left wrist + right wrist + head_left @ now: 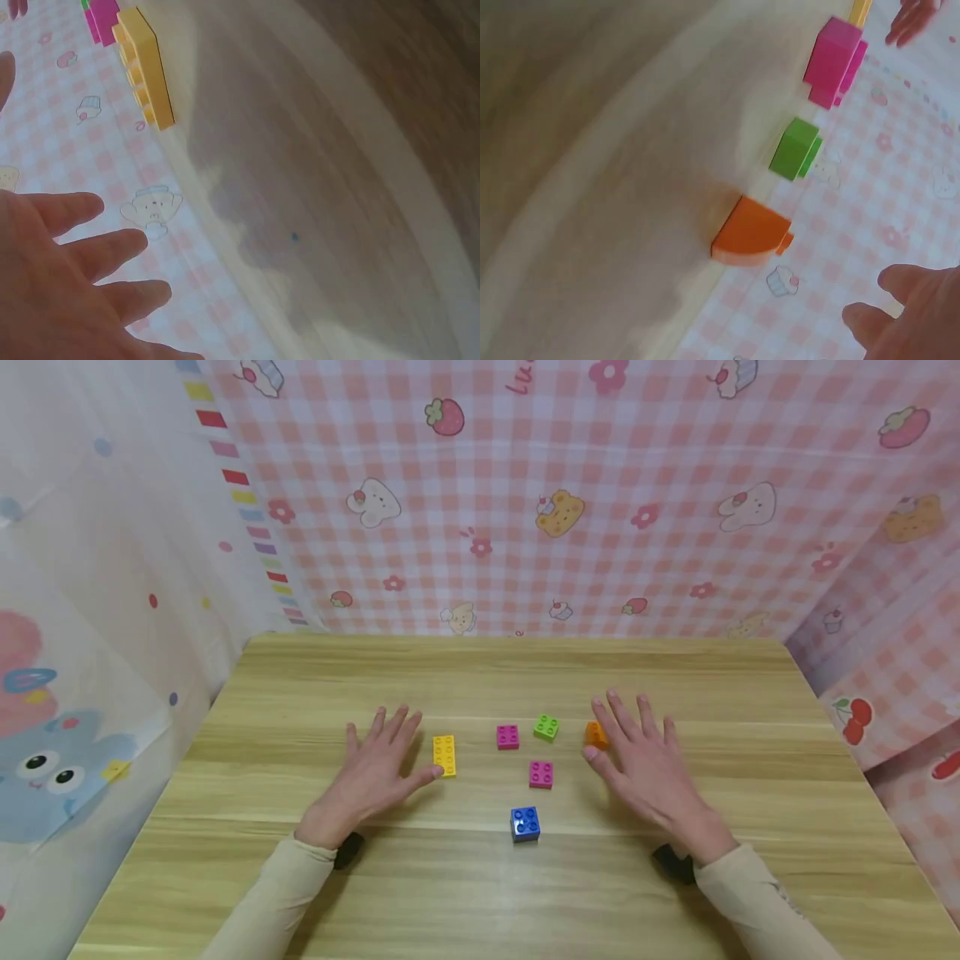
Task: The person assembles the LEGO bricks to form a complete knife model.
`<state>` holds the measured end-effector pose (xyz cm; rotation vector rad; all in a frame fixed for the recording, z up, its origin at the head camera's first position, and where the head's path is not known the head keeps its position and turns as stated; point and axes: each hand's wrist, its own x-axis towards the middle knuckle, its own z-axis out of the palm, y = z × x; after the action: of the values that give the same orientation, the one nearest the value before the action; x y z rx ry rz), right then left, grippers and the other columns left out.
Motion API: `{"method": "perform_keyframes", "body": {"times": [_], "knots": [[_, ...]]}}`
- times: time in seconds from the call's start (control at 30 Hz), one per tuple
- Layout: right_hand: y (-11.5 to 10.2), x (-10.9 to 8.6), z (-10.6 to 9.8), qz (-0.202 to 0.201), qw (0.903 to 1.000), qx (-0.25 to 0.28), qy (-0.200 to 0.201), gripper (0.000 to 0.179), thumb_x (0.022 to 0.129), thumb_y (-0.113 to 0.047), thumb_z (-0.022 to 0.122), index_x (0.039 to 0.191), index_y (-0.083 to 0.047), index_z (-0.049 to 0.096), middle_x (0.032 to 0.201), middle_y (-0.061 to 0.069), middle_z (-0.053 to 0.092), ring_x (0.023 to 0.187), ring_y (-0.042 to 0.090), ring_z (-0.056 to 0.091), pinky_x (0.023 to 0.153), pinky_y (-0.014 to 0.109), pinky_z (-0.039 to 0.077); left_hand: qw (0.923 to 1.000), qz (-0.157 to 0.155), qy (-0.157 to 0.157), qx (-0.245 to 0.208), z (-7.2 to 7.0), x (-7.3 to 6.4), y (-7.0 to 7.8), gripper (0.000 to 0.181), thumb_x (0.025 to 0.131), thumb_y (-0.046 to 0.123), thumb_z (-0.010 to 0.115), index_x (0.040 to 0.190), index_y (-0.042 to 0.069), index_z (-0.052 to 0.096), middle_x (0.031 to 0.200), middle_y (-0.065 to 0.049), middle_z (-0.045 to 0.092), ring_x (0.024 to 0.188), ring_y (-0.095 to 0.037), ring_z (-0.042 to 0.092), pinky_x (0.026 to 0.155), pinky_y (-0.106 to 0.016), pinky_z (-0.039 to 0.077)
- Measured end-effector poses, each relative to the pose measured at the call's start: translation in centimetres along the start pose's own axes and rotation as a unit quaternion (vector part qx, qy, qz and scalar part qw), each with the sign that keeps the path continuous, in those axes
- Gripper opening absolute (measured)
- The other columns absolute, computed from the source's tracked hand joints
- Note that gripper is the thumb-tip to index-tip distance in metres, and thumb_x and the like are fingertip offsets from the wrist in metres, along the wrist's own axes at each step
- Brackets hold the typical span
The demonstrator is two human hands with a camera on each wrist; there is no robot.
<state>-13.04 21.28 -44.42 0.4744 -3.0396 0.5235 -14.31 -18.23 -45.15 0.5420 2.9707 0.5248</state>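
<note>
My left hand (377, 770) hovers over the table with fingers spread, its thumb tip overlapping the lower edge of a long yellow brick (444, 753) in the head view. On the other side, my right hand (648, 768) is spread as well, partly covering an orange brick (596, 737) in the head view. Neither hand holds anything. Between them lie two magenta bricks, one farther back (507, 737) and one nearer (541, 775), plus a lime green brick (546, 727). Closest to me is a taller blue brick (525, 824). In the right wrist view the orange brick (751, 231) shows a curved side.
The bricks stand apart on a wood-grain table (450, 902). A pink checked cloth (480, 468) hangs behind its far edge, and a white patterned cloth (97, 568) hangs at the left. Dark bands (675, 864) sit at both wrists.
</note>
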Motion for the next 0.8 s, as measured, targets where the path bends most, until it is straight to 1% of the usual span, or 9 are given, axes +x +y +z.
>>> {"method": "perform_keyframes", "body": {"times": [0.17, 0.3, 0.43, 0.5, 0.6, 0.8], "knots": [[-0.8, -0.3, 0.4, -0.024, 0.9993, 0.027, 0.003, 0.072, 0.108, -0.054, 0.041, 0.166, -0.017, 0.021, 0.172, 0.009, 0.014, 0.157, 0.044, 0.001, 0.117, 0.077, 0.005, 0.9998, 0.014, 0.001, -0.013, 0.0, 0.1, 0.3, 0.090, 0.098, 0.062, 0.059, 0.162, 0.006, 0.031, 0.167, -0.020, 0.029, 0.154, -0.045, 0.020, 0.118, -0.075, 0.010], [-1.4, -0.6, 0.6, -0.048, 0.9973, 0.056, 0.001, 0.069, 0.108, -0.049, 0.044, 0.165, -0.013, 0.025, 0.171, 0.010, 0.018, 0.157, 0.044, 0.006, 0.117, 0.077, 0.007, 0.9994, 0.028, 0.007, -0.021, 0.0, 0.2, 0.5, 0.086, 0.098, 0.057, 0.063, 0.160, 0.005, 0.034, 0.164, -0.020, 0.035, 0.151, -0.044, 0.028, 0.120, -0.069, 0.019], [-2.2, -1.1, 0.7, -0.064, 0.9931, 0.098, -0.010, 0.067, 0.109, -0.046, 0.045, 0.164, -0.012, 0.027, 0.170, 0.012, 0.022, 0.156, 0.043, 0.009, 0.119, 0.074, 0.008, 0.9984, 0.046, 0.019, -0.028, 0.2, 0.3, 0.6, 0.083, 0.098, 0.053, 0.065, 0.158, 0.002, 0.038, 0.160, -0.020, 0.041, 0.148, -0.043, 0.036, 0.119, -0.064, 0.028], [-2.5, -1.4, 0.7, -0.070, 0.9900, 0.121, -0.019, 0.067, 0.109, -0.045, 0.046, 0.164, -0.013, 0.028, 0.170, 0.011, 0.022, 0.157, 0.042, 0.010, 0.120, 0.072, 0.009, 0.9980, 0.052, 0.022, -0.030, 0.2, 0.4, 0.6, 0.082, 0.098, 0.052, 0.066, 0.157, 0.001, 0.039, 0.159, -0.021, 0.043, 0.146, -0.042, 0.040, 0.119, -0.061, 0.032], [-3.1, -1.7, 0.6, -0.069, 0.9856, 0.150, -0.040, 0.070, 0.107, -0.047, 0.051, 0.164, -0.014, 0.028, 0.171, 0.008, 0.022, 0.157, 0.040, 0.011, 0.121, 0.069, 0.013, 0.9975, 0.057, 0.021, -0.036, 0.3, 0.5, 0.7, 0.080, 0.098, 0.049, 0.067, 0.156, 0.001, 0.041, 0.158, -0.021, 0.045, 0.143, -0.041, 0.044, 0.117, -0.058, 0.037], [-4.2, -2.2, 0.7, -0.052, 0.9758, 0.198, -0.077, 0.081, 0.099, -0.049, 0.067, 0.164, -0.021, 0.029, 0.171, 0.005, 0.024, 0.157, 0.036, 0.018, 0.119, 0.069, 0.020, 0.9972, 0.055, 0.008, -0.051, 0.3, 0.8, 0.9, 0.078, 0.098, 0.046, 0.069, 0.156, 0.002, 0.041, 0.158, -0.020, 0.044, 0.143, -0.040, 0.045, 0.116, -0.057, 0.039]]}}
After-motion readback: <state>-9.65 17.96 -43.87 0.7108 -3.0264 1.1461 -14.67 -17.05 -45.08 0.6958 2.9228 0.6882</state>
